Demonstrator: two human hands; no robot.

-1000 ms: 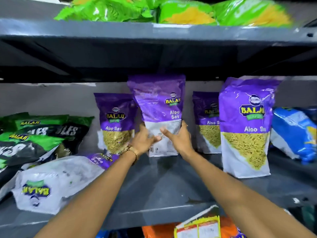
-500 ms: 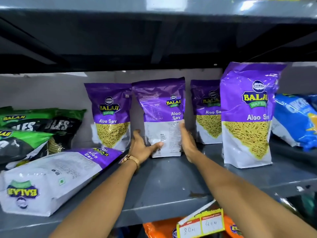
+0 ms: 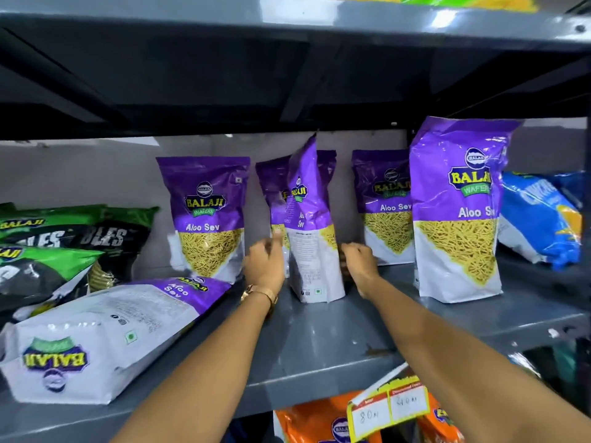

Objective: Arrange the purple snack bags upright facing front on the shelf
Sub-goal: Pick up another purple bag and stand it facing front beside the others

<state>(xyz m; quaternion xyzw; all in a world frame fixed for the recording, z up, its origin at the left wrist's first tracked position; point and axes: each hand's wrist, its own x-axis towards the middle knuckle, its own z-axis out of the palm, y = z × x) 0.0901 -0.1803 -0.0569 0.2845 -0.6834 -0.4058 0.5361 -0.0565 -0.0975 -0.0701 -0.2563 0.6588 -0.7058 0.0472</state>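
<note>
Shop: metal shelf (image 3: pixel 319 356) of snack bags (image 3: pixel 208 215), handwritten price tag (image 3: pixel 388 407).

Snack bags (image 3: pixel 458 212) purple over white, yellow triangle (sev print); shelf (image 3: pixel 319 353) grey; neighbouring bags (image 3: pixel 73 238) green-black, one bag (image 3: pixel 540 219) blue.

Single head-worn view, wide-angle, facing forward and slightly down into a grey shelf (image 3: pixel 319 340) from close range. Both forearms enter from the bottom edge. The upper shelf (image 3: pixel 287 24) spans the top; no second view.
</note>
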